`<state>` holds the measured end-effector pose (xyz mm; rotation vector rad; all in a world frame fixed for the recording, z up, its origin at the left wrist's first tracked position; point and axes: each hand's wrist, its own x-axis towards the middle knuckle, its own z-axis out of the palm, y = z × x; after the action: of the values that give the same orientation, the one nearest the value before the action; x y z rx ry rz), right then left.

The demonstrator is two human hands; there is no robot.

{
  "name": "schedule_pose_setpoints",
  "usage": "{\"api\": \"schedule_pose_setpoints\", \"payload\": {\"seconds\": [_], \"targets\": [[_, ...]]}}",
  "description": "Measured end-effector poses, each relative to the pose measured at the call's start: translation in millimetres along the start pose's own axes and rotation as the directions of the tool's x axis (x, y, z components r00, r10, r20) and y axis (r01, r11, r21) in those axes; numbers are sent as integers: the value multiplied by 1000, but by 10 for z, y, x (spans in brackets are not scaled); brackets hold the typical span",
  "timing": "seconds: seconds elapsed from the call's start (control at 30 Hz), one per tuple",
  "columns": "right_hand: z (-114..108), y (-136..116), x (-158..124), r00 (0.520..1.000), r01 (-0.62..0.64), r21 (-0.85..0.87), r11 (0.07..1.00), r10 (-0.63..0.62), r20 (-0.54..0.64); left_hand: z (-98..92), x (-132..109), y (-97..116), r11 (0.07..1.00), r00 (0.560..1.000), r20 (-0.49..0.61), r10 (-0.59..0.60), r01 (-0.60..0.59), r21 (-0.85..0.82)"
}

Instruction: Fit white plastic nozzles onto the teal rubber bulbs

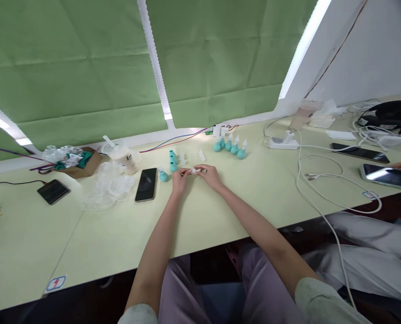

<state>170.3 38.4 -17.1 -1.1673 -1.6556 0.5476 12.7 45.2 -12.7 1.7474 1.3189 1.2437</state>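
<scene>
On the desk (221, 211), mid-far, the left hand (179, 178) and right hand (211, 174) each close their grip on a small white nozzle (193, 170). Its long axis lies left-right, and its tip is too small to tell. Teal bulbs (172, 161) stand just beyond.

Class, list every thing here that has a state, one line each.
Left hand: fingers curled at white piece.
Right hand: pinching white piece.
Far teal bulbs: upright, nozzles fitted.
Black phone: flat, screen dark.
Drink cup: straw in.
Blinds: lowered.
</scene>
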Motion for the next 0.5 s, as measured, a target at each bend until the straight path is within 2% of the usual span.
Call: {"api": "schedule_pose_setpoints", "payload": {"seconds": [0.1,0.23,0.4,0.5], "targets": [[-19,-40,-10,998,2,50,999,1,-59,-7,26,-18,987,997,72,-10,22,-161],[-31,-134,-42,987,74,12,997,-72,-142,-22,34,-22,947,988,154,3,47,-317],[-28,-187,-68,977,124,-13,992,-124,-175,-37,17,-12,926,959,284,-9,115,-359],[-40,-200,-82,983,121,-38,992,-125,-137,-39,15,-43,935,960,280,-28,124,-333]]}}
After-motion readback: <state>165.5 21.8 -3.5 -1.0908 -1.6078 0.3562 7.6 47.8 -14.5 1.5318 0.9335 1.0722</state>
